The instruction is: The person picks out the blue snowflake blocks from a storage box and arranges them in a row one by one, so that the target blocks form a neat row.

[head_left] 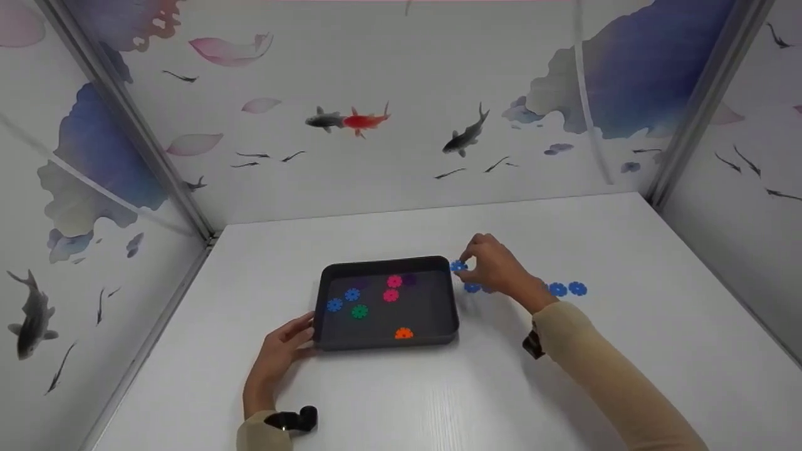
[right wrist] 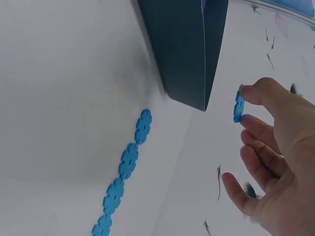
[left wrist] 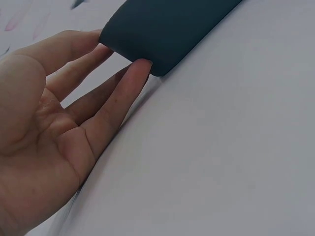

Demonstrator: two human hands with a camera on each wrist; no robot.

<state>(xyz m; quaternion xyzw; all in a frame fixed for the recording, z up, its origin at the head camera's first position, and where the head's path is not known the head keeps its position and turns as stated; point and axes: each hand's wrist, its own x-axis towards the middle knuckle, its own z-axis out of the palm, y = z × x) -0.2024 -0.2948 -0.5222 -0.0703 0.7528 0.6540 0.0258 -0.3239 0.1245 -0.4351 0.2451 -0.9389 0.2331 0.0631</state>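
Observation:
Between thumb and forefinger, my right hand [head_left: 499,268] pinches a blue flower-shaped plastic disc [right wrist: 238,107], just off the dark tray's right rim. Below that hand, more blue discs [right wrist: 129,161] lie in a row on the table; in the head view the hand and wrist hide part of the row. My left hand [head_left: 281,352] touches the left end of the dark tray [head_left: 385,343] with its fingertips. Inside the tray lie blue discs [head_left: 352,294], pink discs [head_left: 391,295], a green disc [head_left: 359,311], an orange disc [head_left: 404,333] and dim purple discs [head_left: 409,280].
The white table [head_left: 401,401] is enclosed by a back wall [head_left: 401,169] and side walls printed with fish and petals. Metal posts [head_left: 708,106] stand at the back corners. The row's far blue discs [head_left: 577,288] extend right of the right wrist.

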